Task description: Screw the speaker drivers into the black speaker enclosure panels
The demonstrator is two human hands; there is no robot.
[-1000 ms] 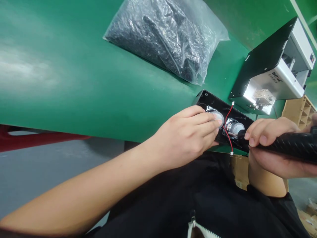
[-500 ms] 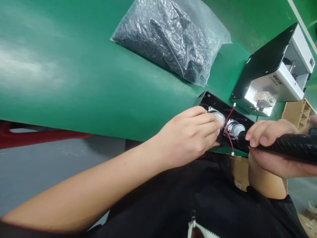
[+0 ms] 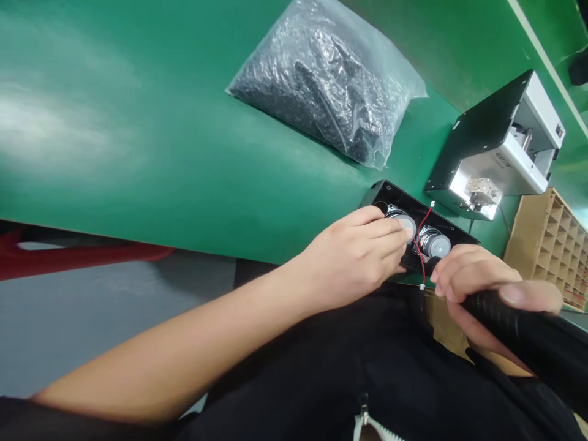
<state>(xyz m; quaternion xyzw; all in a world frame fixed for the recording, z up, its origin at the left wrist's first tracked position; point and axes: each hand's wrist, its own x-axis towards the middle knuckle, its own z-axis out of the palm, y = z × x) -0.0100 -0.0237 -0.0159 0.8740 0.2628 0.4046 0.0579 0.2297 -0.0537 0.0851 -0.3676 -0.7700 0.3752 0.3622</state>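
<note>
A black speaker housing (image 3: 390, 195) lies at the near edge of the green table (image 3: 160, 141), with two round silver speaker units (image 3: 436, 242) inside and red wires (image 3: 419, 245) across them. My left hand (image 3: 358, 257) rests on the housing's left end, its fingers curled over the left speaker unit. My right hand (image 3: 487, 288) is wrapped round a black electric screwdriver (image 3: 528, 324), whose tip points into the housing beside the right speaker unit.
A clear plastic bag of small black parts (image 3: 326, 79) lies further back on the table. A black and silver screw feeder machine (image 3: 496, 144) stands at the right. A cardboard grid of compartments (image 3: 546, 245) sits beyond the table's right edge.
My view has shifted, so everything sits a little lower and to the left. My right hand with the screwdriver has tilted and moved left, nearer the housing. My left hand stays on the left speaker.
</note>
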